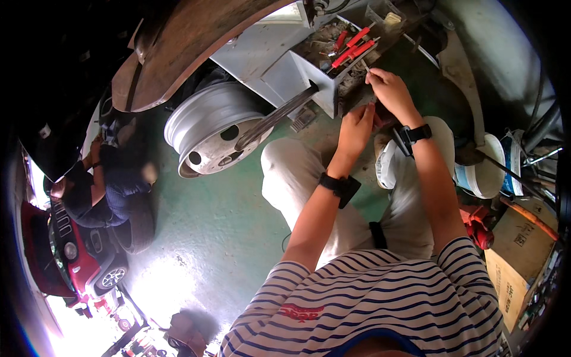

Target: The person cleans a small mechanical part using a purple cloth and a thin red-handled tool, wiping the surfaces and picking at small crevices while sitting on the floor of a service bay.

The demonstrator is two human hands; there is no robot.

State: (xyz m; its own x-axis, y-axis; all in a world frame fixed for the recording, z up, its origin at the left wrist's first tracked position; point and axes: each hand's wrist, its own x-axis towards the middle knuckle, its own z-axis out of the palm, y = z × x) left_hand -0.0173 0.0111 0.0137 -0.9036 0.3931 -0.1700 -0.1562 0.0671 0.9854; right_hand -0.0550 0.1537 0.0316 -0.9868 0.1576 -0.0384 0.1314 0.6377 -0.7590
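My right hand [392, 91] pinches a thin metal piece [365, 65] beside the open end of a grey metal machine base [312, 71]. Just below and to its left, my left hand [356, 127] has its fingers drawn together. A reddish thing [378, 121] shows by those fingertips, too dark to identify or to tell if it is held. Several red-handled tools [358, 37] lie on the dirty top of the base, near my right hand. Their metal shafts point across the tray.
A silver wheel rim [214, 129] rests left of my knees, with a dark metal bar [279, 118] running from it to the base. Buckets [484, 169], a cardboard box [513, 259] and a red tool [477, 225] stand right. Another person [107, 187] crouches near a red car [82, 263].
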